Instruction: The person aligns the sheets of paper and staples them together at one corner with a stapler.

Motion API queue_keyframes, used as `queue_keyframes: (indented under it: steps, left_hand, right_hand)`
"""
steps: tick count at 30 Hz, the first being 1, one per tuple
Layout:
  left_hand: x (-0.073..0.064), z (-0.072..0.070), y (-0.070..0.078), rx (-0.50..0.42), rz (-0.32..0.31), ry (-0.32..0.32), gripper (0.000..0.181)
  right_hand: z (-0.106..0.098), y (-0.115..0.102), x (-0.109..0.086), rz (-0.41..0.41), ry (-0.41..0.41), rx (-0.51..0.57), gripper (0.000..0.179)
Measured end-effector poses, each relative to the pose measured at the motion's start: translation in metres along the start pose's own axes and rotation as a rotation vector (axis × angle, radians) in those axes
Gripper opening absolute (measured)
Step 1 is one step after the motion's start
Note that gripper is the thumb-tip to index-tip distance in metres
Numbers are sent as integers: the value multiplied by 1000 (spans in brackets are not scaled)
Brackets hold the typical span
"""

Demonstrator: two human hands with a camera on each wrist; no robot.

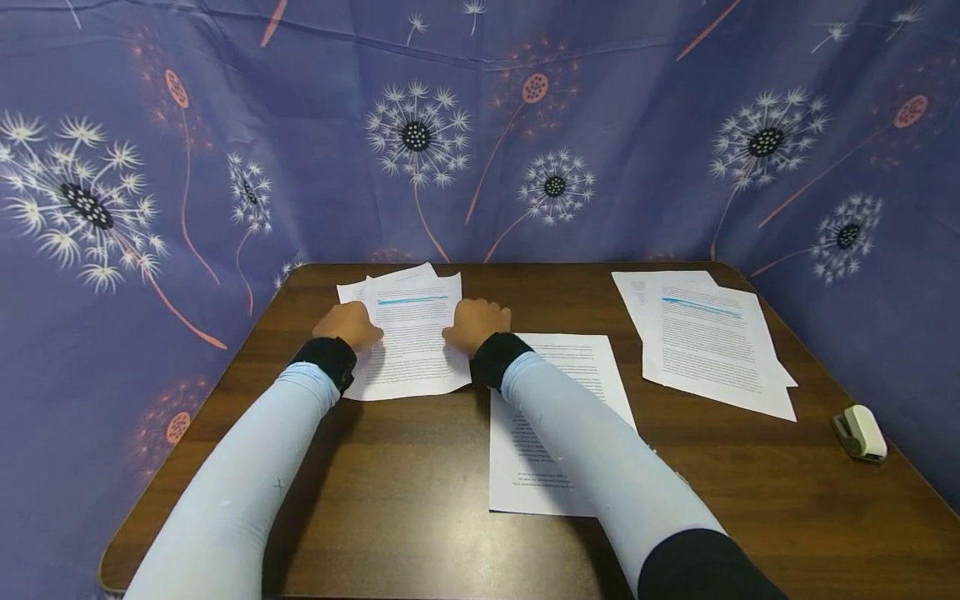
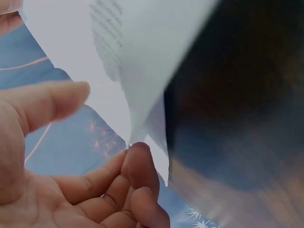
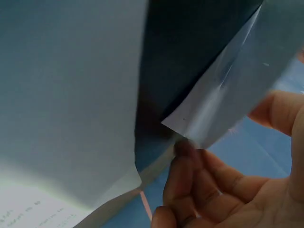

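Note:
A printed paper sheet [image 1: 408, 358] with a blue highlighted line near its top lies at the far left of the table, over other sheets [image 1: 401, 273] that stick out behind it. My left hand [image 1: 349, 325] holds its left edge. My right hand [image 1: 477, 323] grips the right edge. In the left wrist view, curled fingers [image 2: 140, 166] meet a bent paper corner, with the thumb apart from them. In the right wrist view, the fingers [image 3: 183, 166] touch a sheet's edge [image 3: 204, 114]; the exact contact of the thumb is hard to tell.
Another printed sheet [image 1: 525, 492] lies at the middle, partly under my right forearm. Overlapping sheets [image 1: 705, 350], the top one marked in blue, lie at the right. A white stapler-like object [image 1: 861, 433] sits near the right edge of the brown table [image 1: 405, 517]. A patterned cloth [image 1: 480, 167] hangs behind.

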State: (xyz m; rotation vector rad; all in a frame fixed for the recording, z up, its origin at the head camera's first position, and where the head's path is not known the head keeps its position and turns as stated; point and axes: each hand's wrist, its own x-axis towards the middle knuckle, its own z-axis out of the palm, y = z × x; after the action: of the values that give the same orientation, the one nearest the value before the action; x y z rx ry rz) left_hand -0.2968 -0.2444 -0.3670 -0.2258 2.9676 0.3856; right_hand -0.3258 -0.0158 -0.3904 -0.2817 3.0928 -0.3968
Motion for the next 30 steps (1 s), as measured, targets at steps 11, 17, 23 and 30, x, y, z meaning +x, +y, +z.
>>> queue_keyframes:
  steps: [11,17,23,30]
  left_hand:
    - [1,-10,2,-83,31,135,26]
    - [-3,-18,8,-96,78,204,27]
    - [-10,-23,13,-92,123,195,33]
    - [-29,-34,21,-97,199,169,32]
  right_hand:
    - [-13,-4,-6,-79,108,62,25]
    - [-20,-1,-11,-132,172,83,15]
    - [-27,9,-22,-165,188,77,10]
    - [-41,29,-35,-191,239,83,26]
